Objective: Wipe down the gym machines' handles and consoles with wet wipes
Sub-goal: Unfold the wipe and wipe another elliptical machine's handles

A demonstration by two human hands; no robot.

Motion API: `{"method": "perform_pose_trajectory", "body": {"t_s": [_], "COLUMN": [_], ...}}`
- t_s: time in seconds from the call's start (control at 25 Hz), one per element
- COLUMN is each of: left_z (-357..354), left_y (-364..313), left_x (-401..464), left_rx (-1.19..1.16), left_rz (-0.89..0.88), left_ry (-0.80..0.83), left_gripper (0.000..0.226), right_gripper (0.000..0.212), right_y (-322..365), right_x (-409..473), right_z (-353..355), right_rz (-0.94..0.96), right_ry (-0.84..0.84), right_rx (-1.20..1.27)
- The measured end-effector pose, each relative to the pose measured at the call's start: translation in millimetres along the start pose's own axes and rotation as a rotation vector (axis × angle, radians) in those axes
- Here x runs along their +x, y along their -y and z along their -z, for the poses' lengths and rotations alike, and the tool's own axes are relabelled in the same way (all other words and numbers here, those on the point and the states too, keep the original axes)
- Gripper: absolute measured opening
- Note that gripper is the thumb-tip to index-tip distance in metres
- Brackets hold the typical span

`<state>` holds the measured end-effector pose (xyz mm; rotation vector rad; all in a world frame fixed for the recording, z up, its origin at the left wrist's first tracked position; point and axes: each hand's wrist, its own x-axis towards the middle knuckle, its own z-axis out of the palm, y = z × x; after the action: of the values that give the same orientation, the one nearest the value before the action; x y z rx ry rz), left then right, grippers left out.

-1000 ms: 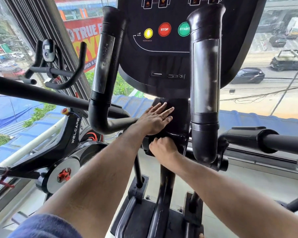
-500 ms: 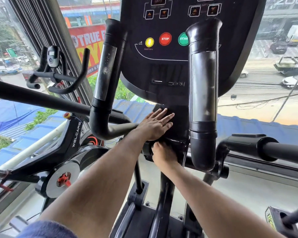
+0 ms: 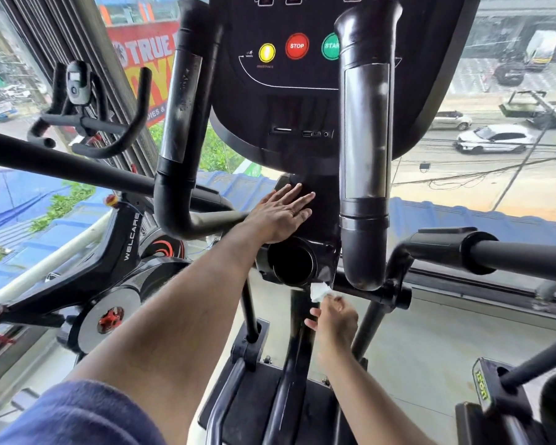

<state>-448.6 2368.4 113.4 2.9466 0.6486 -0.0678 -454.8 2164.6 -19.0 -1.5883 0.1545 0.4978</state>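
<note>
One view only, the head camera, looking down and forward at an elliptical trainer.

Left hand (image 3: 281, 211): laid flat on the black centre column (image 3: 318, 220) just below the console (image 3: 302, 91), fingers straight and together, pointing toward 2 o'clock. It grips nothing. Judged purpose: a brace, steadying the person or the machine while the other hand works lower down.

Right hand (image 3: 334, 317): at 5 o'clock of the left hand, below the round black cup holder (image 3: 292, 263). Fingers curled, pinching a small white wet wipe (image 3: 320, 290) that sticks up toward 11 o'clock. The wipe's upper edge sits at the lower right corner of the cup holder housing; actual contact cannot be confirmed. Judged purpose: a fingertip pinch bunches the wipe small enough to reach the tight corner between the housing and the right handle.

Right handle (image 3: 365, 139): upright at 1 o'clock of the wipe, with a metal sensor plate on its face. Left handle (image 3: 182, 101): upright at 11 o'clock of the left hand, with faint speckles or droplets on its plate.

Console: yellow, red STOP and green buttons at 12 o'clock, well above both hands.

Beyond: a spin bike (image 3: 122, 239) at 9 o'clock, beside the window.
</note>
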Motion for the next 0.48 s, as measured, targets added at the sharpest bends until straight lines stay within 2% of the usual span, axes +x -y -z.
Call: {"method": "perform_pose_trajectory", "body": {"t_s": [0.24, 0.36, 0.48], "left_z": [0, 1, -12], "left_y": [0, -9, -23], "left_x": [0, -12, -47], "left_rx": [-0.004, -0.073, -0.283], "left_rz": [0.007, 0.039, 0.037], "left_ry": [-0.002, -0.018, -0.159], "left_gripper": [0.059, 0.061, 0.062], "right_gripper": [0.016, 0.013, 0.017], "right_y": [-1, 4, 15], "right_x": [0, -13, -20], "right_z": [24, 44, 66], "right_rz": [-0.002, 0.156, 0.319], "right_ry": [0.007, 0.06, 0.104], "right_rx": [-0.086, -0.254, -0.405]}}
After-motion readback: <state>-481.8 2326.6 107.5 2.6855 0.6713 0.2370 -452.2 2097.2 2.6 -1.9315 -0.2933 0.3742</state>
